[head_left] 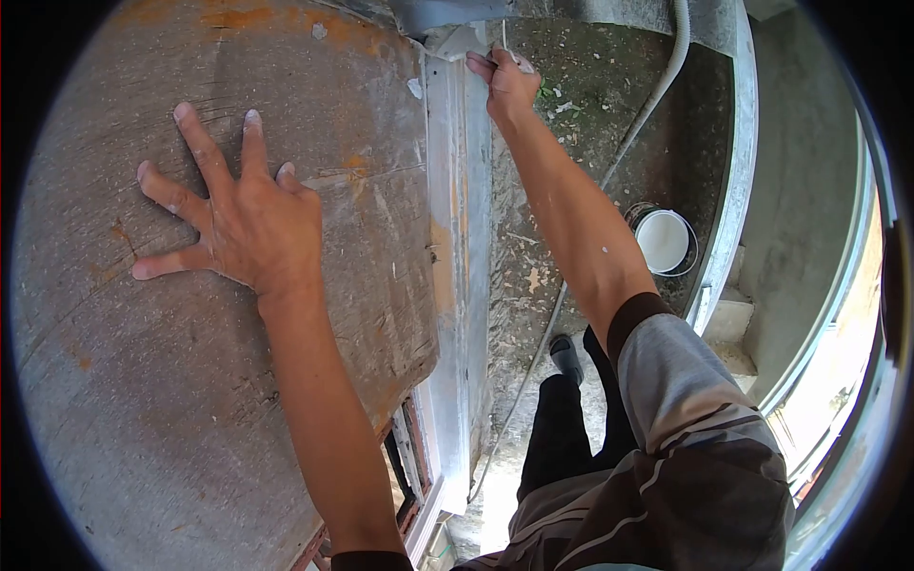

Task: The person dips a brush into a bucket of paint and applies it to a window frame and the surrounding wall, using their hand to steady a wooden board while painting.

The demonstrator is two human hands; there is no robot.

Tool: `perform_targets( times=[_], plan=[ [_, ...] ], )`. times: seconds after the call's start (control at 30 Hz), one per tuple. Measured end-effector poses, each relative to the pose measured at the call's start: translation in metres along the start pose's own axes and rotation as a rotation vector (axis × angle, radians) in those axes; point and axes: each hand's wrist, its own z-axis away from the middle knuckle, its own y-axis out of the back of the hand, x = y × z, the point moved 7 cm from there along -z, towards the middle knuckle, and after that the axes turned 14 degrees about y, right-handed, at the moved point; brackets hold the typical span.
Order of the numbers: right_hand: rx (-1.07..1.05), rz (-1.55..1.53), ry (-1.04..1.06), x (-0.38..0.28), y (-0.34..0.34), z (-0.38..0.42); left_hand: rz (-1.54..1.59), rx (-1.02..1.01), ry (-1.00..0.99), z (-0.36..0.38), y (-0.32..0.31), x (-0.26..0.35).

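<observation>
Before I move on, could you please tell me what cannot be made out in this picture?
1. Head view: whatever the right hand may hold, mostly hidden by its fingers.
2. Head view: the second foot, hidden, apparently by the right forearm.
3. Head view: the left sleeve, mostly cut off by the bottom edge.
4. Head view: whether the bucket holds anything, too small to tell.

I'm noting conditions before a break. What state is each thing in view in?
Left hand: fingers spread against the board
Right hand: fingers curled around a thin thing, mostly hidden
Board: scuffed, with orange stains
Bucket: open, no lid on; whether the white inside is contents, I can't tell
Hose: bent in a curve, uncoiled
Sandal: worn on a foot
</observation>
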Motion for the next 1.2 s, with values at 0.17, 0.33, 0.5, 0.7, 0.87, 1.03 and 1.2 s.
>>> perform_targets(
  times=[0.17,0.33,0.5,0.7,0.87,1.03,1.2],
  plan=[
    [-0.134,-0.09,0.125,-0.031,-0.037,-0.015,-0.008,-0.011,0.007,-0.001,0.0,-0.001],
    [-0.108,0.22,0.085,-0.028,0.009,-0.006,-0.004,-0.024,0.009,-0.001,0.0,-0.001],
    [-0.358,0.42,0.039,-0.075,0.037,0.034,-0.019,-0.055,0.019,-0.001,0.002,0.001],
    [-0.206,0.24,0.247,-0.053,-0.024,-0.034,-0.038,0.0,0.012,0.0,0.0,0.002],
    [-0.47,0.552,0.099,-0.043,-0.017,-0.012,-0.151,-0.011,0.058,-0.001,-0.002,0.002],
    [-0.304,0.228,0.199,-0.056,0.01,-0.009,-0.162,0.014,0.053,0.0,-0.002,0.002],
    [-0.506,0.591,0.414,0.006,-0.004,-0.09,-0.21,0.075,0.039,0.0,-0.005,0.004]
  ],
)
